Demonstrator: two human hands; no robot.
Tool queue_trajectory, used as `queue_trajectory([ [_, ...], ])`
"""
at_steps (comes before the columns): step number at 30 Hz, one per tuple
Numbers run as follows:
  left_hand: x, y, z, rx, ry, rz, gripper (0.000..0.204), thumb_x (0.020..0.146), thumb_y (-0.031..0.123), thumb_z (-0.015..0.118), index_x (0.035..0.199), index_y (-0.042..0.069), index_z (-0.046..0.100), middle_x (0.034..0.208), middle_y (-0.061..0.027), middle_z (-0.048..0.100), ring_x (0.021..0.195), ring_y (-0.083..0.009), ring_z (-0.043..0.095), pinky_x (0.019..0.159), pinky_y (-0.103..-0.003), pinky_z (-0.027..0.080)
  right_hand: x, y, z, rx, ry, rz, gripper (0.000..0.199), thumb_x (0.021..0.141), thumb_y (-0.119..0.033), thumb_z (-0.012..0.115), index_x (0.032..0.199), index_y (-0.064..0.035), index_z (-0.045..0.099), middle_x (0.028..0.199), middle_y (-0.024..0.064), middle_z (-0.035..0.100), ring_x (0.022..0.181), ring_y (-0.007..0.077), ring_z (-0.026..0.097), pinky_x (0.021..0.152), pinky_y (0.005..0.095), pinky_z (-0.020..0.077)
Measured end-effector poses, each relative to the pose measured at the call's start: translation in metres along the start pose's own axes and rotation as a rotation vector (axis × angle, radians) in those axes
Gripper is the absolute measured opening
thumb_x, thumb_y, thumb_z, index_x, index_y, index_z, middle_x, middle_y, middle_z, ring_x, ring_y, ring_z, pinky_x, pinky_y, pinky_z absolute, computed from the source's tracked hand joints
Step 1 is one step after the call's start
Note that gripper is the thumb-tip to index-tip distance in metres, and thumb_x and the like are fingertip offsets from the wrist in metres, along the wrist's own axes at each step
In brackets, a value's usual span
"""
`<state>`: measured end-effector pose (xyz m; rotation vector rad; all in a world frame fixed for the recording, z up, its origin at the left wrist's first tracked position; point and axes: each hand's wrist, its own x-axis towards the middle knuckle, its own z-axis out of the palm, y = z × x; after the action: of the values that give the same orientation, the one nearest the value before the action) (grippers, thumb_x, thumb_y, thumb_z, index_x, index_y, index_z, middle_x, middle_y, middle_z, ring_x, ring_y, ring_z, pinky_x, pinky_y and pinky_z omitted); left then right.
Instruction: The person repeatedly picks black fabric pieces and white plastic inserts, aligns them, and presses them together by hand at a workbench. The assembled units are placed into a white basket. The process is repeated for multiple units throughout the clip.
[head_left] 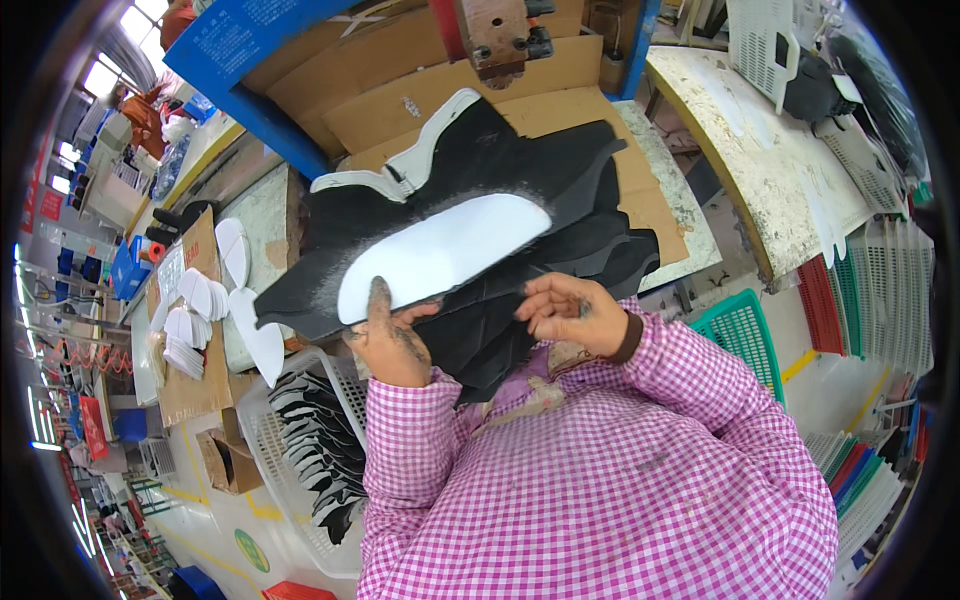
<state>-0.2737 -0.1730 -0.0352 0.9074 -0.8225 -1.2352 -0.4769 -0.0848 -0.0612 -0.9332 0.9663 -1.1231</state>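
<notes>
A blue, boxy machine frame (265, 75) was cut off at the top. Below it, flat, bendy black pieces (560, 170) were partly hidden by a long, round-ended white sheet (440, 250) laid on top. The sheet was touched by the left hand (394, 338), thumb spread from fingers. The right hand (580, 316) was curled near the black pieces; whether anything was pinched could not be told.

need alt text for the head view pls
A person's left hand rests its thumb on a long white panel lying over layered black pieces; the right hand is at their near edge. A white basket stands at lower left.
</notes>
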Motion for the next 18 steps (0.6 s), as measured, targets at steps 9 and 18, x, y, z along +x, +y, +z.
queue_trajectory([
  [9, -0.054, -0.024, 0.039, 0.227, -0.276, -0.077, 0.021, 0.088, 0.002, 0.054, 0.104, -0.011, 0.053, 0.100, -0.0183, 0.060, 0.071, -0.0251, 0.065, 0.054, -0.032, 0.059, 0.020, 0.016, -0.012, 0.495, 0.369, -0.206, 0.036, 0.086, -0.009, 0.064, 0.119, -0.0028, 0.051, 0.112, 0.0108, 0.060, 0.100, 0.0226, 0.060, 0.086, 0.0364, 0.0501],
  [18, -0.067, -0.032, 0.029, 0.782, -0.503, 0.684, 0.038, 0.086, 0.004, 0.054, 0.119, -0.014, 0.046, 0.091, -0.0201, 0.064, 0.072, -0.0258, 0.065, 0.065, -0.034, 0.053, 0.013, 0.033, -0.009, 0.018, 0.522, -0.303, 0.034, 0.086, -0.015, 0.063, 0.114, 0.0029, 0.054, 0.104, 0.0132, 0.060, 0.092, 0.0226, 0.060, 0.077, 0.0294, 0.0495],
])
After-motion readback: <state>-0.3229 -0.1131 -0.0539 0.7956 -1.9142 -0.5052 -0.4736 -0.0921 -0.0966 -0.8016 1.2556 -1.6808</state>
